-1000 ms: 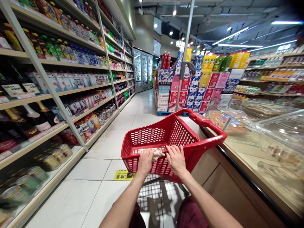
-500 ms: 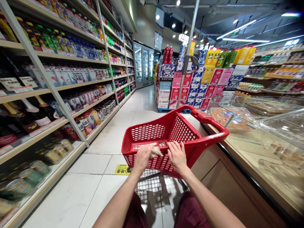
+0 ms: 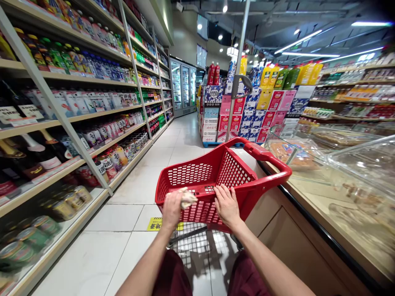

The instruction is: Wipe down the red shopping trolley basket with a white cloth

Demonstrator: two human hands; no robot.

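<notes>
A red plastic shopping cart (image 3: pixel 197 172) with perforated sides stands in front of me, its handle to the right. My left hand (image 3: pixel 173 209) is closed on a crumpled off-white cloth (image 3: pixel 187 198) at the cart's near rim, toward its left end; motion blurs the fingers a little. Farther right, my right hand (image 3: pixel 226 205) rests over the same rim, fingers curled across the top edge. Inside, the part of the basket I can see holds no goods.
Drink shelves (image 3: pixel 74 119) line the left side. Stacked drink cartons (image 3: pixel 237 119) stand ahead, with a metal pole (image 3: pixel 234 86) before them. A counter with clear covers (image 3: pixel 308 172) borders the right. A yellow floor sticker (image 3: pixel 154 224) lies under the cart on white tiles (image 3: pixel 114 246).
My left hand has slid left along the near rim with the cloth. My right hand keeps its place on the rim. The whole view has shifted slightly.
</notes>
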